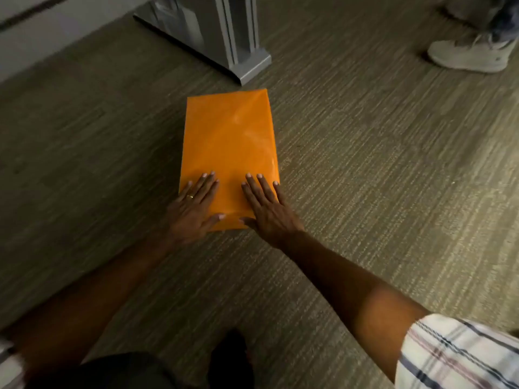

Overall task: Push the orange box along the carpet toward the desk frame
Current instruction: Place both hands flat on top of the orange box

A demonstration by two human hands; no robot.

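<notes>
The orange box (229, 155) lies flat on the carpet (365, 164) at frame centre, just below the grey desk frame (213, 37) at upper centre. The left hand (195, 207) and right hand (266, 207) rest flat on its near end, fingers spread, gripping nothing; a white shoe (469, 53) stands upper right.

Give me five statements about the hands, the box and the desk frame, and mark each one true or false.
1. Both hands, left hand and right hand, lie flat on the box. True.
2. The box touches the desk frame. False: carpet shows between them.
3. The left hand wears a ring. True.
4. The box is blue. False: it is orange.
5. A shoe stands at upper right. True.
</notes>
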